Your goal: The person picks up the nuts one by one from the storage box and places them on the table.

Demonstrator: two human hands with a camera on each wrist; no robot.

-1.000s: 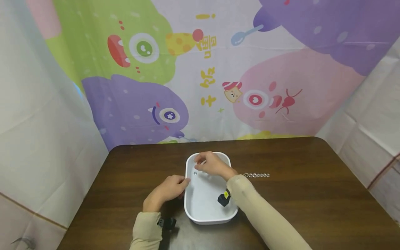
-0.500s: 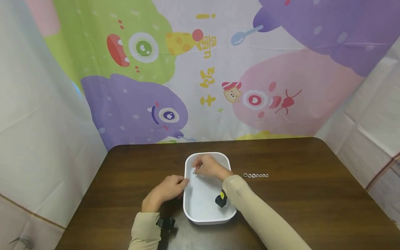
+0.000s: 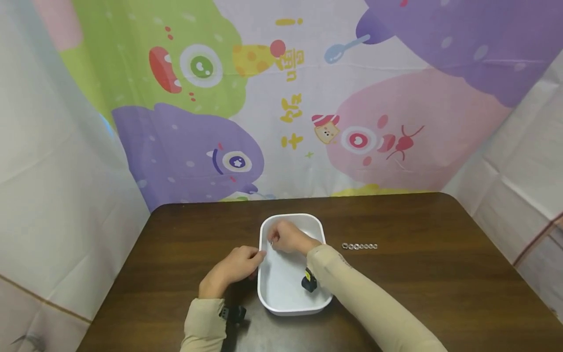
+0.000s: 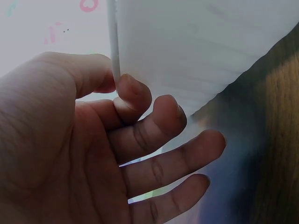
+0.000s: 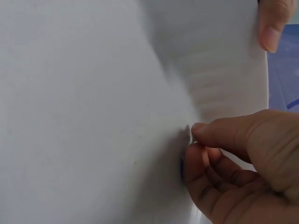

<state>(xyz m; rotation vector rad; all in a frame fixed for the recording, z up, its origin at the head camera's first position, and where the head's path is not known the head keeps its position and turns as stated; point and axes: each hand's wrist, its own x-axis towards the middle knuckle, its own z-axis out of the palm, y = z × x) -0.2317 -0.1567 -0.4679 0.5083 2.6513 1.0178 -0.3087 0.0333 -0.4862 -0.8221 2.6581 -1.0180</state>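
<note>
A deep white plastic tray (image 3: pixel 290 288) stands on the table. At its left rim my left hand (image 3: pixel 237 266) pinches the edge between thumb and index finger; in the left wrist view the other fingers (image 4: pixel 173 165) spread loosely beside the outer wall. My right hand (image 3: pixel 288 237) reaches inside the tray, near its far left part. Between its thumb and index finger it pinches a small metal nut (image 5: pixel 193 138), mostly covered by the fingertips. To the right of the tray, several shiny metal nuts (image 3: pixel 359 246) lie in a row, larger ones at the left.
The dark brown wooden table (image 3: pixel 418 293) extends on both sides of the tray. A cartoon-printed cloth (image 3: pixel 294 171) hangs behind its far edge, and pale sheets hang at left and right. The right forearm crosses the tray's right rim.
My right hand has moved slightly left and down to the small nut on the tray's floor, and its fingers have closed on it. The left hand stays at the rim.
</note>
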